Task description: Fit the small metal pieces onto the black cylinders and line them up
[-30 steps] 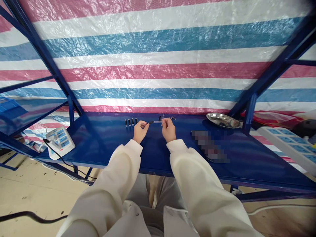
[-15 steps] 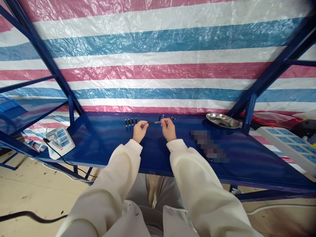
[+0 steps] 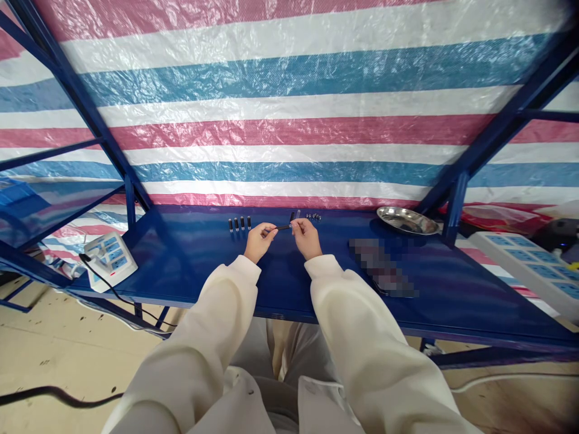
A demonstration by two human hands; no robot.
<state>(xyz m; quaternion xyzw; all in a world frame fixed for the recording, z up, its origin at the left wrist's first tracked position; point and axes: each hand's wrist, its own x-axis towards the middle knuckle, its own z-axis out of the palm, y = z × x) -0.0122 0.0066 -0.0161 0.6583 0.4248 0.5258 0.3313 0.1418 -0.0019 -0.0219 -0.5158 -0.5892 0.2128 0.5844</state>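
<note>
My left hand (image 3: 259,241) and my right hand (image 3: 307,238) are both closed in a pinch on the two ends of a thin dark pen-like rod (image 3: 282,227), held level just above the blue shelf (image 3: 190,265). A short row of small dark upright pieces (image 3: 239,224) stands just left of my left hand. Behind my right hand lie a few more tiny dark and clear parts (image 3: 307,215). Both arms are in cream sleeves.
A round metal dish (image 3: 408,220) sits at the back right by a blue upright post (image 3: 453,205). A blurred-out object (image 3: 382,268) lies right of my hands. A white power strip (image 3: 108,258) with a black cable rests on the left edge. Striped tarpaulin hangs behind.
My hands have come closer together along the rod, the left fingertips sliding right toward the right hand. The rod now shows shorter between them.
</note>
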